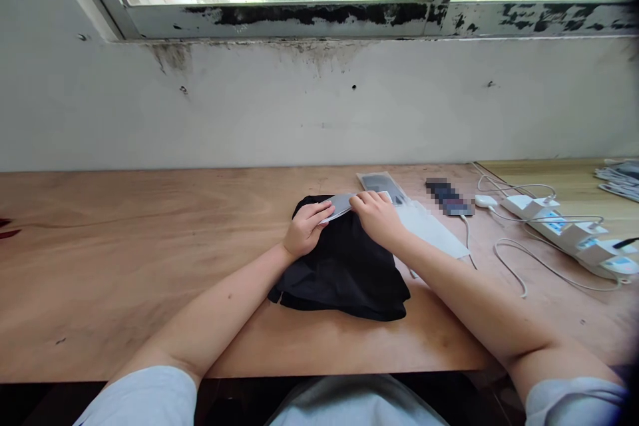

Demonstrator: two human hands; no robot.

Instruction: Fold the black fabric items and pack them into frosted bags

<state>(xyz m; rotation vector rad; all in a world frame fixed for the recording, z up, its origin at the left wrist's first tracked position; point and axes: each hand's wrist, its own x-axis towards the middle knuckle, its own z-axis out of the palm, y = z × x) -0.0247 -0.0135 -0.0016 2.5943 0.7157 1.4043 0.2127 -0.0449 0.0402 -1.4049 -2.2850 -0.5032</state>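
A black folded cloth item (344,273), perhaps a garment, lies on the wooden table in front of me. Over its far edge is a thin flat grey-and-white piece (339,205), like card or a flat packet. My left hand (305,229) grips the near-left end of this piece, thumb below and fingers on top. Curled over its right part is my right hand (377,216), with the fingers closed on it. The piece's exact kind and its underside are hidden by my hands.
Right of the cloth lie a translucent plastic sleeve (432,229) and a packet with a dark picture (382,186). Farther right are a phone (446,198) on a cable and a white power strip (564,233) with plugs and loose cords. Flat packs (619,180) sit at the far right.
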